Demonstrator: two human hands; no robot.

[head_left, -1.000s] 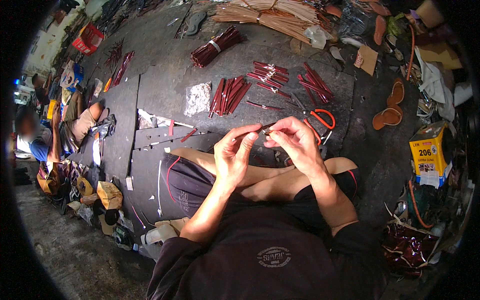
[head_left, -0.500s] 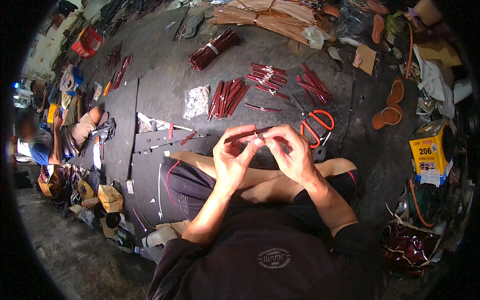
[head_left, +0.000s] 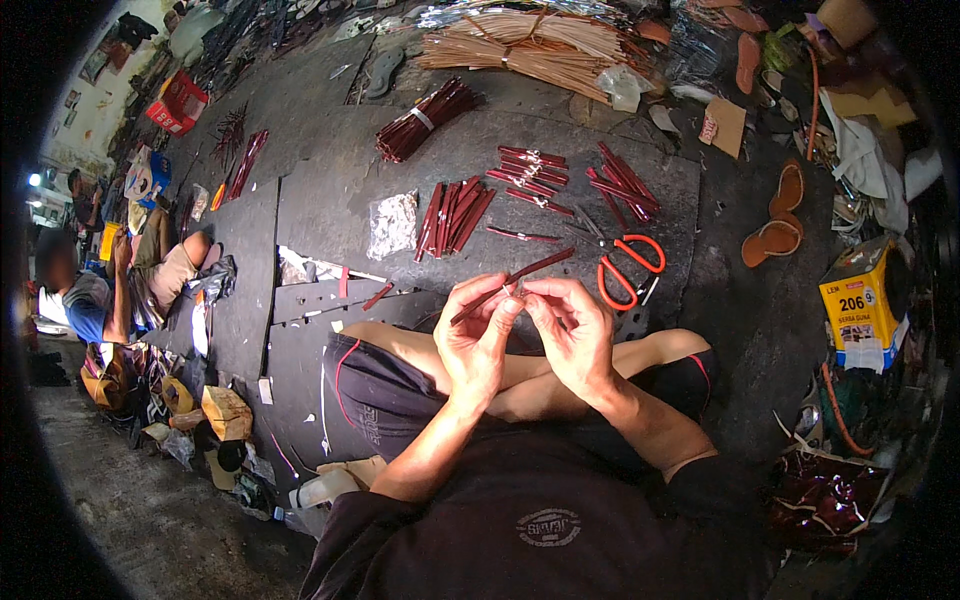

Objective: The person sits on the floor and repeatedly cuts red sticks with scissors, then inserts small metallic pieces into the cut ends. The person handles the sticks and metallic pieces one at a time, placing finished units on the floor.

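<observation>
My left hand [head_left: 472, 340] is closed around a narrow dark red strap [head_left: 545, 264], which slants up and to the right past my fingertips. My right hand [head_left: 575, 335] pinches at the strap's middle, its fingertips meeting those of the left. A tiny pale piece shows between the fingertips, too small to name. Scissors with orange handles [head_left: 661, 255] lie just beyond the right hand. Farther off are a single strap [head_left: 523, 237], a row of straps with silvery pieces on them [head_left: 530, 170], and loose piles of straps [head_left: 453, 220] [head_left: 625, 183].
A clear bag of whitish bits [head_left: 393, 226] and a tied dark red bundle [head_left: 425, 120] lie ahead. Tan strips [head_left: 520, 50] are stacked at the far edge. Brown sandals [head_left: 773, 240] and a yellow box [head_left: 858, 305] stand right. Another person [head_left: 95, 300] sits at left.
The strap has swung so its far end now points up and right, out beyond my fingers. Both hands stay together in front of me, the right slightly lower.
</observation>
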